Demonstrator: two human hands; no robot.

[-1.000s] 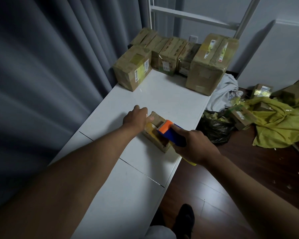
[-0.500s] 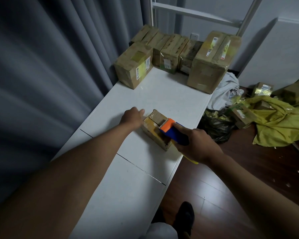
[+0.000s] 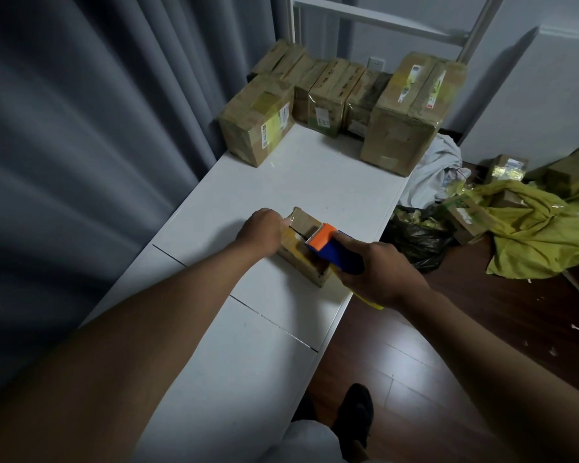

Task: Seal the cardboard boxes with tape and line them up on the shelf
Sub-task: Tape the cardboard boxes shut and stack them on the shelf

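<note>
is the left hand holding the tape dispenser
No, the right hand grips the tape dispenser; the left hand rests on the box.

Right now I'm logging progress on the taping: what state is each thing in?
Small cardboard box: lying on the white shelf, top seam still showing.
Tape dispenser: on the box top.
Left hand: steadying the box.
Right hand: gripping the dispenser.
Boxes at the back: closed, lined up.
</note>
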